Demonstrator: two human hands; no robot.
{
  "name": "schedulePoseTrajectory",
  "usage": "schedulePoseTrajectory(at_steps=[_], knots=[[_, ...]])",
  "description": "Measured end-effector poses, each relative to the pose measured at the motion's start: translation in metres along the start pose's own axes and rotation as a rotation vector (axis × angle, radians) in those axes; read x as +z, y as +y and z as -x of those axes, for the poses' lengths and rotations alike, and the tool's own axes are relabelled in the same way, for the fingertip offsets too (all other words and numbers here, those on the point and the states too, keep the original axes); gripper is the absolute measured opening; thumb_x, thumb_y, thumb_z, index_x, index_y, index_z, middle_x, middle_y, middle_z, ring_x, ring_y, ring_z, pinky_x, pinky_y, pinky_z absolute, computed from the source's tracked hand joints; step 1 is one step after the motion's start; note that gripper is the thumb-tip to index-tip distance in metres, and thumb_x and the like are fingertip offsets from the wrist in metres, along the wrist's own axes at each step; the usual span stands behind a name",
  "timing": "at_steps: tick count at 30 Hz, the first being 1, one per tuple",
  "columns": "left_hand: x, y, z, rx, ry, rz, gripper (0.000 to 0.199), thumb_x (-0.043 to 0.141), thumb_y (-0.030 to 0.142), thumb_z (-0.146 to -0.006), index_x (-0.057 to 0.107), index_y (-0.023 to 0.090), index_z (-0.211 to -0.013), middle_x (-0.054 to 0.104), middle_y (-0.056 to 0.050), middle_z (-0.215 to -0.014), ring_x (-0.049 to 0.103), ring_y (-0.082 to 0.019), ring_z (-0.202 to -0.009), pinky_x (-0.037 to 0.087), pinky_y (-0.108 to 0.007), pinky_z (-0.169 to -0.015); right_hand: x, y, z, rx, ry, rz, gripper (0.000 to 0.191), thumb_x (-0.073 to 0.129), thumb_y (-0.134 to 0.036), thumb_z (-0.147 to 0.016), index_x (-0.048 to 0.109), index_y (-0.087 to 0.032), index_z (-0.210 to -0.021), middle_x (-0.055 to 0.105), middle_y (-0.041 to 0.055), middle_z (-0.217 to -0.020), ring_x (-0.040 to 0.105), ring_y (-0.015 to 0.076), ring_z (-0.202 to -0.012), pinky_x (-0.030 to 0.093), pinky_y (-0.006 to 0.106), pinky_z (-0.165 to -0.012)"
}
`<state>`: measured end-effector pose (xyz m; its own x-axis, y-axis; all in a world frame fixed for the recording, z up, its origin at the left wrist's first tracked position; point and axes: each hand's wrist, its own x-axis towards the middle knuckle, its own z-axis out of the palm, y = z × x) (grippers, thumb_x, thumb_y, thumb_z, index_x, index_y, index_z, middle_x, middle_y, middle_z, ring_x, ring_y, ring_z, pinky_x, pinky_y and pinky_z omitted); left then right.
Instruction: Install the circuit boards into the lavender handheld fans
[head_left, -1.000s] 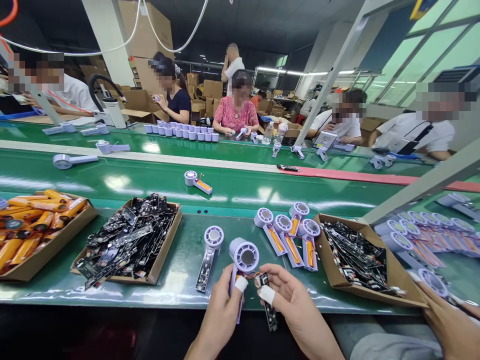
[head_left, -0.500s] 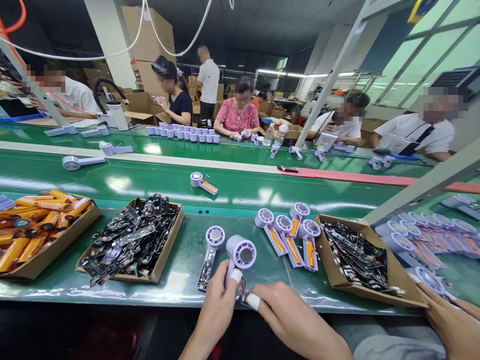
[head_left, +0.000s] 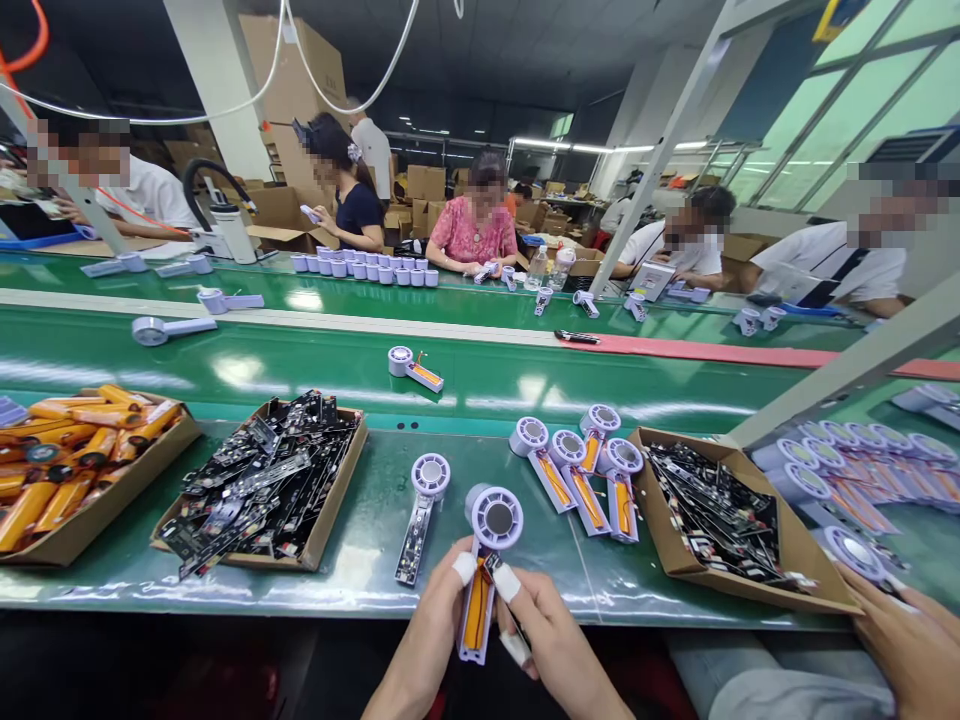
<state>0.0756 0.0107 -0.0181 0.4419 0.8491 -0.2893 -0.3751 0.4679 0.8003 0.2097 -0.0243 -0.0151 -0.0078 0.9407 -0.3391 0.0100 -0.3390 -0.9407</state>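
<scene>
Lilac plastic handheld fan with a round head [head_left: 496,518] and open handle, held over the near edge of the shiny green surface [head_left: 360,500]

Left hand's [head_left: 436,620] fingers are closed round the handle, right hand's [head_left: 544,625] pinch a small black circuit board [head_left: 493,563] beside it, orange battery [head_left: 477,608] showing, 4 similar fans [head_left: 581,470] to the far right.

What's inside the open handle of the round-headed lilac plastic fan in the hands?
Inside the handle of the fan, a long orange insert is visible. The right hand covers part of the handle's upper edge; anything beneath the insert is hidden.
</scene>
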Motion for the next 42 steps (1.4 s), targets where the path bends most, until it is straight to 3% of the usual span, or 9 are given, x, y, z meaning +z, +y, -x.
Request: schedulePoseTrajectory(at_steps=[9, 13, 15, 21, 26, 33, 36, 39, 42], knots=[[0.009, 0.003, 0.008, 0.084, -0.014, -0.328, 0.046, 0.056, 0.039, -0.090, 0.053, 0.020, -0.132, 0.062, -0.008, -0.127, 0.054, -0.024, -0.119, 0.036, -0.034, -0.106, 0.006, 0.007, 0.006, 0.056, 0.133, -0.162, 0.065, 0.050, -0.084, -0.069, 0.049, -0.019, -0.069, 0.039, -0.0083, -0.053, 0.033, 0.0047, -0.037, 0.023, 0.017, -0.032], [0.009, -0.003, 0.009, 0.104, 0.124, -0.535, 0.046, 0.046, 0.043, -0.094, 0.049, 0.020, -0.134, 0.060, -0.010, -0.130, 0.052, -0.026, -0.122, 0.036, -0.036, -0.105, 0.006, 0.006, 0.007, -0.048, 0.121, -0.123, 0.055, 0.052, -0.073, -0.079, 0.049, -0.019, -0.070, 0.033, -0.0102, -0.050, 0.029, 0.0044, -0.038, 0.023, 0.016, -0.035], [0.011, -0.004, 0.009, 0.088, 0.187, -0.587, 0.047, 0.041, 0.044, -0.095, 0.049, 0.019, -0.133, 0.061, -0.012, -0.127, 0.053, -0.027, -0.119, 0.038, -0.037, -0.102, 0.008, 0.005, 0.011, -0.137, 0.193, -0.043, 0.046, 0.055, -0.065, -0.083, 0.055, -0.019, -0.081, 0.039, -0.0093, -0.049, 0.038, 0.0072, -0.041, 0.031, 0.017, -0.040], [0.015, -0.003, 0.004, 0.043, 0.385, -0.613, 0.044, 0.038, 0.036, -0.093, 0.051, 0.015, -0.129, 0.060, -0.014, -0.130, 0.048, -0.028, -0.125, 0.036, -0.039, -0.104, 0.019, 0.015, 0.024, -0.411, 0.443, 0.327, 0.046, 0.052, -0.052, -0.089, 0.062, -0.019, -0.120, 0.074, 0.0069, -0.087, 0.070, 0.0212, -0.078, 0.056, 0.025, -0.069], [0.018, 0.007, 0.005, 0.094, 0.299, -0.539, 0.040, 0.041, 0.042, -0.094, 0.055, 0.019, -0.124, 0.062, -0.010, -0.128, 0.051, -0.026, -0.123, 0.041, -0.034, -0.100, 0.016, 0.026, 0.019, -0.566, 0.549, 0.486, 0.039, 0.045, -0.040, -0.096, 0.065, -0.021, -0.123, 0.071, 0.0076, -0.115, 0.068, 0.0223, -0.105, 0.055, 0.027, -0.090], [0.016, -0.006, 0.007, 0.043, 0.275, -0.354, 0.061, 0.043, 0.045, -0.092, 0.031, 0.018, -0.146, 0.030, -0.009, -0.157, 0.022, -0.025, -0.145, 0.018, -0.039, -0.118, 0.012, 0.023, 0.016, -0.600, 0.527, 0.710, 0.046, 0.046, -0.038, -0.093, 0.055, -0.024, -0.135, 0.071, 0.0093, -0.115, 0.067, 0.0282, -0.104, 0.059, 0.034, -0.079], [0.016, -0.013, 0.005, 0.024, 0.269, -0.432, 0.067, 0.043, 0.047, -0.093, 0.023, 0.017, -0.149, 0.022, -0.009, -0.160, 0.012, -0.023, -0.148, 0.010, -0.040, -0.120, -0.026, 0.009, 0.032, -0.624, 0.566, 0.740, 0.050, 0.042, -0.039, -0.092, 0.048, -0.029, -0.141, 0.069, 0.0055, -0.118, 0.064, 0.0311, -0.111, 0.059, 0.039, -0.080], [0.015, -0.013, 0.003, 0.041, 0.264, -0.439, 0.062, 0.042, 0.047, -0.093, 0.029, 0.018, -0.146, 0.027, -0.010, -0.158, 0.015, -0.024, -0.148, 0.010, -0.039, -0.120, -0.104, -0.013, 0.054, -0.656, 0.677, 0.733, 0.053, 0.030, -0.036, -0.095, 0.035, -0.030, -0.148, 0.065, 0.0018, -0.126, 0.053, 0.0360, -0.124, 0.056, 0.047, -0.082], [0.012, -0.012, -0.001, 0.062, 0.301, -0.416, 0.060, 0.044, 0.046, -0.092, 0.033, 0.020, -0.144, 0.033, -0.009, -0.156, 0.019, -0.024, -0.147, 0.015, -0.039, -0.119, -0.164, -0.027, 0.069, -0.791, 0.788, 0.788, 0.055, 0.044, -0.039, -0.090, 0.036, -0.039, -0.145, 0.068, -0.0013, -0.121, 0.055, 0.0396, -0.121, 0.057, 0.049, -0.076]])
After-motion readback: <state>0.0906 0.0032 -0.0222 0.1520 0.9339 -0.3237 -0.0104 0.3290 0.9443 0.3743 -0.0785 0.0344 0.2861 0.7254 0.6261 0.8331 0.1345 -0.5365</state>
